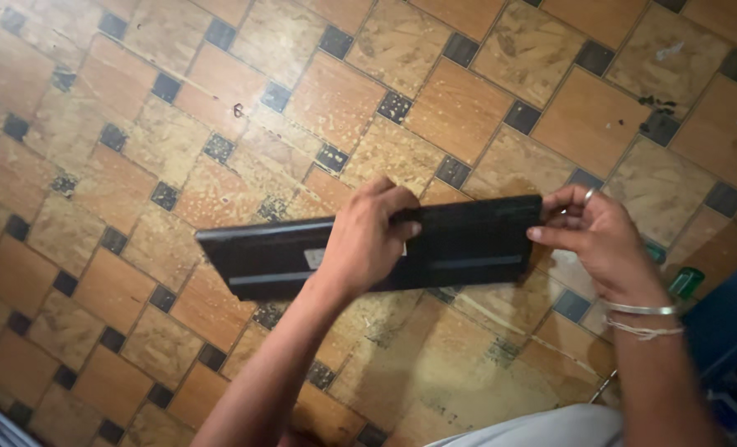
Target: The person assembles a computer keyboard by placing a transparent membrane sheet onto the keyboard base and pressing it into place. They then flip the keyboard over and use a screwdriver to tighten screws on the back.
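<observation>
A long flat black panel (257, 257) is held level above the tiled floor, its glossy face toward me with a small pale label near its middle. My left hand (368, 236) is wrapped over the panel's middle, fingers curled across the top edge. My right hand (596, 240) pinches the panel's right end between thumb and fingers. That hand wears a ring, and its wrist carries a metal bangle and a thread band.
The floor (460, 108) is orange and beige tile with small dark squares and pale specks. A green object (685, 283) lies behind my right wrist. A dark blue thing (729, 319) fills the lower right. Pale cloth (551, 426) shows at the bottom edge.
</observation>
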